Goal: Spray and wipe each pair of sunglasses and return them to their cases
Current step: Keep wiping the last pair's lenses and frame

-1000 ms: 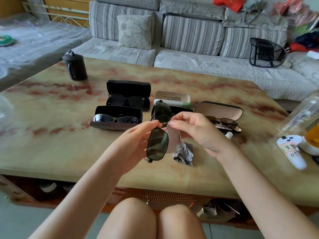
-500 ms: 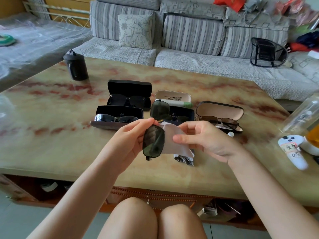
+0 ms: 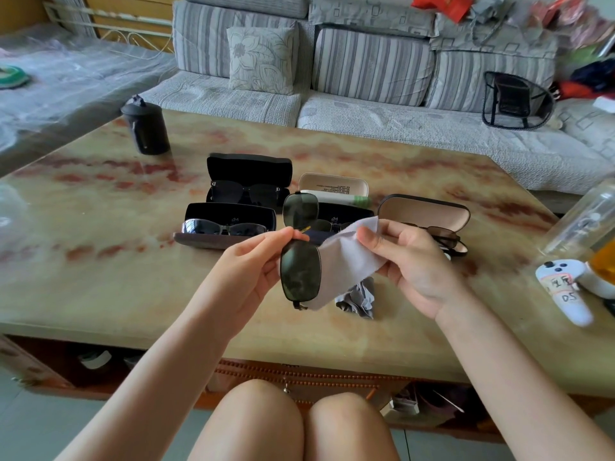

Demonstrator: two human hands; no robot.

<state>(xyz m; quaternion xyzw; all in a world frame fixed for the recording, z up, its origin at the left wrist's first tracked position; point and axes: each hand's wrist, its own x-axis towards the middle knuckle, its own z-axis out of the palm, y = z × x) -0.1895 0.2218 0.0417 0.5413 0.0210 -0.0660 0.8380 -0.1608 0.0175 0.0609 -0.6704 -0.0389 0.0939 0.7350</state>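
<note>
Wiping the lenses looks like the step in hand; the left hand point(image 3: 253, 271) pinches the sunglasses point(image 3: 300, 271) at the thin middle bar, with one dark lens above its fingertips point(image 3: 293, 232) and the other lens below them; the right hand point(image 3: 416, 261) grips a pale cloth point(image 3: 346, 257) between thumb and fingers, and the cloth spreads from those fingers to the back of the lower lens; the glasses are up in the air over the table point(image 3: 100, 261), not in any case.

To do it well, I would fold the cloth round the lower lens so a finger sits on each side; rub in small soft circles; that lens looks a bit cloudy, though it may only be light shining on it. Let the left fingers touch only the frame; a fingertip on the glass would leave a new smear; pinch gently, since the bar could bend. Next, turn the pair so the upper lens comes near the right fingers. The open dark case point(image 3: 352, 214) just beyond the left fingertips is probably its home.
</note>
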